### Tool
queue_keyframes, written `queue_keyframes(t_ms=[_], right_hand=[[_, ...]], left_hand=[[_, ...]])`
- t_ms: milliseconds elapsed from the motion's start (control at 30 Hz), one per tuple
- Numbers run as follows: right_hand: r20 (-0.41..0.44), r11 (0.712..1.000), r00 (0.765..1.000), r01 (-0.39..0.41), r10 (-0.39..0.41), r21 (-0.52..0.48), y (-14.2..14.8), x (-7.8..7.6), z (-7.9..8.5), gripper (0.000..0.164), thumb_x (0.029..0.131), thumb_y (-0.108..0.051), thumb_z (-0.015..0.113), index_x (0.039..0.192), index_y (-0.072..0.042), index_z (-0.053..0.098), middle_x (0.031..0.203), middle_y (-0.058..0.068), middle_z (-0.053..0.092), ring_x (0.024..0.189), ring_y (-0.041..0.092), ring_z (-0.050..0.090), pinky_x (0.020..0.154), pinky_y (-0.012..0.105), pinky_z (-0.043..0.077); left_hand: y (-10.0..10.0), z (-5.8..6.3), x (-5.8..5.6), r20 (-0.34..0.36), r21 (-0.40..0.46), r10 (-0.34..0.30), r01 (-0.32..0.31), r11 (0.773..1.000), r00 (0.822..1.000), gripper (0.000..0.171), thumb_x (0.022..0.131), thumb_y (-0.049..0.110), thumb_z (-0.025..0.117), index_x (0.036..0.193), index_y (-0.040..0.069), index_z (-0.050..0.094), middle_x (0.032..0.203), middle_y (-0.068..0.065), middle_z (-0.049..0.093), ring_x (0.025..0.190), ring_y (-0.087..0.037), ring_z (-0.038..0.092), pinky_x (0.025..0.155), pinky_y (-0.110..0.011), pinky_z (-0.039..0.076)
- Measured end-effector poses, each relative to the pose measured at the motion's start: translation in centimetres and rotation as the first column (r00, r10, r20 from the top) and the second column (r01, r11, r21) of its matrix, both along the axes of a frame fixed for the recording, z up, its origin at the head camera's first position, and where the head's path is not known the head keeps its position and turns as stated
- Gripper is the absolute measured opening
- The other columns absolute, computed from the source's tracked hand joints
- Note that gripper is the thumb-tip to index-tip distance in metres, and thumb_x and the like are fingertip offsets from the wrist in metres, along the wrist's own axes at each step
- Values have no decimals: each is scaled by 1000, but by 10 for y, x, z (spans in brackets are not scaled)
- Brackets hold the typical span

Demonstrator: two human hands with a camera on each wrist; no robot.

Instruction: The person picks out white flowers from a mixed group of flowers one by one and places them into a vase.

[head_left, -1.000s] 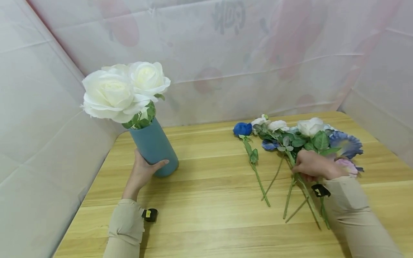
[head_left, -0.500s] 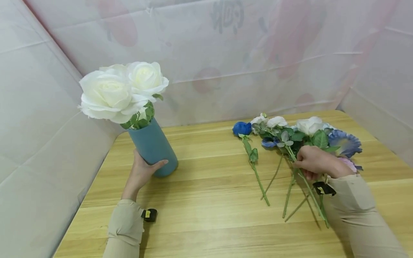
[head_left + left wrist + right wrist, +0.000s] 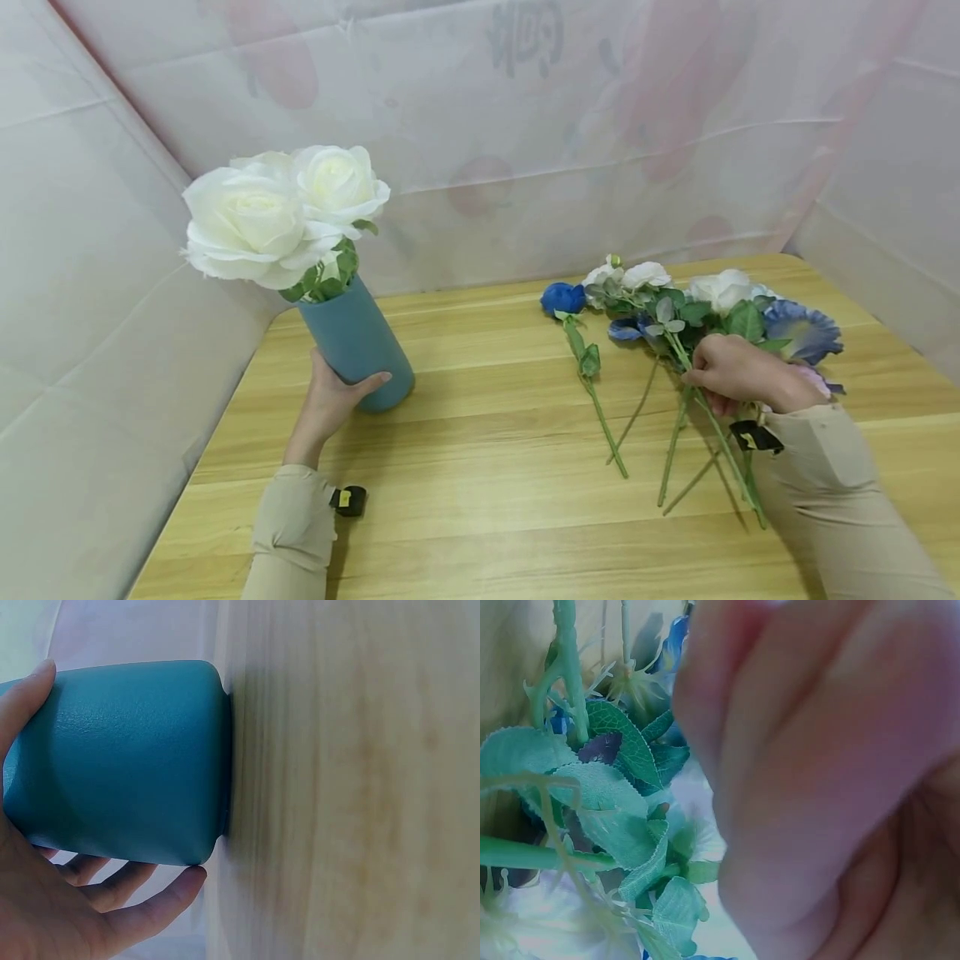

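A blue-green vase (image 3: pixel 358 342) stands on the table at the left, holding large white artificial roses (image 3: pixel 258 212). My left hand (image 3: pixel 330 400) grips its lower part, the thumb on one side and the fingers round the other, as the left wrist view shows. At the right, my right hand (image 3: pixel 738 373) pinches a green stem (image 3: pixel 720 433) of an artificial flower with small white blooms (image 3: pixel 645 275), over a loose pile. Leaves (image 3: pixel 604 799) and pale petals crowd beside the curled fingers in the right wrist view. Those fingers hide part of the stem.
A single blue flower (image 3: pixel 562 297) lies left of the pile, its stem toward me. A blue ruffled flower (image 3: pixel 802 329) and a white rose (image 3: pixel 722 290) lie at the pile's far side. Fabric walls (image 3: pixel 480 150) enclose the wooden table (image 3: pixel 480 500).
My right hand has risen slightly with the stem, and the small white blooms shift up a little. My left hand and the vase stay almost in place.
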State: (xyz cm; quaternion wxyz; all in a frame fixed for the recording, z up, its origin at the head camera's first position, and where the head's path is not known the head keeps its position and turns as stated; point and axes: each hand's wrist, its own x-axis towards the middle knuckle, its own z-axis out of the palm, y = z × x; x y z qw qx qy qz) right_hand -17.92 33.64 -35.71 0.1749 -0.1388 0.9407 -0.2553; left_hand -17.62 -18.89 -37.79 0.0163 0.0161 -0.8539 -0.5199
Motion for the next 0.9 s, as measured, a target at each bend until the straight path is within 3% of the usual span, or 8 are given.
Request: queue_keyframes(t_ms=[200, 900], right_hand=[[-29, 1000, 1000, 5, -5, -2, 0, 0, 0, 23, 102, -6, 59, 80, -1, 63, 55, 4, 60, 48, 20, 63, 49, 34, 56], [-90, 999, 995, 34, -33, 3, 3, 0, 4, 28, 104, -6, 54, 77, 0, 58, 58, 3, 62, 51, 22, 65, 51, 39, 56]], left_hand=[[0, 0, 1, -6, -4, -1, 1, 1000, 1000, 111, 92, 22, 78, 156, 6, -10, 160, -27, 12, 148, -45, 18, 117, -61, 23], [0, 1, 1, 2, -10, -4, 4, 1000, 1000, 111, 92, 25, 78, 156, 5, -11, 160, -27, 11, 148, -45, 17, 117, -61, 23]])
